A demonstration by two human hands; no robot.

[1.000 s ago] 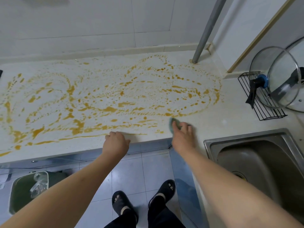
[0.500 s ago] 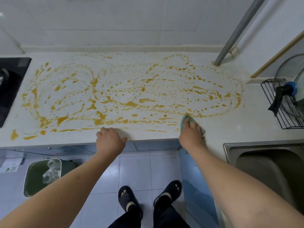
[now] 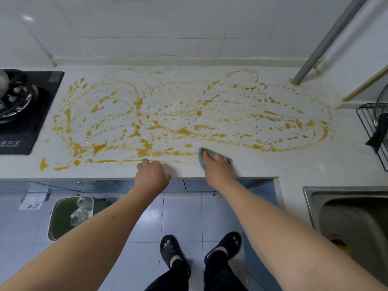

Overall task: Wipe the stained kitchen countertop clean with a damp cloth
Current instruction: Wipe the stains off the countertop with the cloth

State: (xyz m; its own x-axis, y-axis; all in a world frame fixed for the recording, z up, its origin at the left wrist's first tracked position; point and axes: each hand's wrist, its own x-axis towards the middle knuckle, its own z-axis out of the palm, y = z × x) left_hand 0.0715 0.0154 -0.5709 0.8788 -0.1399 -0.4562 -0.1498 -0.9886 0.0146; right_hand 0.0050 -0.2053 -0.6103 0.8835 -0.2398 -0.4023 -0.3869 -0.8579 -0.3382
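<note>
A white speckled countertop (image 3: 262,164) carries a wide swirl of orange-brown stains (image 3: 182,131) across most of its width. My right hand (image 3: 218,168) presses a small teal cloth (image 3: 202,157) flat onto the counter near the front edge, at the lower rim of the stains. Only the cloth's left part shows past my fingers. My left hand (image 3: 152,175) rests on the counter's front edge just left of it, fingers curled over the rim, holding nothing.
A black gas hob (image 3: 25,114) sits at the left end. A steel sink (image 3: 352,217) lies at the right, with a black wire rack (image 3: 371,131) behind it. A metal pipe (image 3: 321,43) rises from the back right. A green bin (image 3: 69,217) stands on the floor.
The view has shifted left, bringing the hob into sight. My right hand with the cloth has slid left along the front edge, closer to my left hand.
</note>
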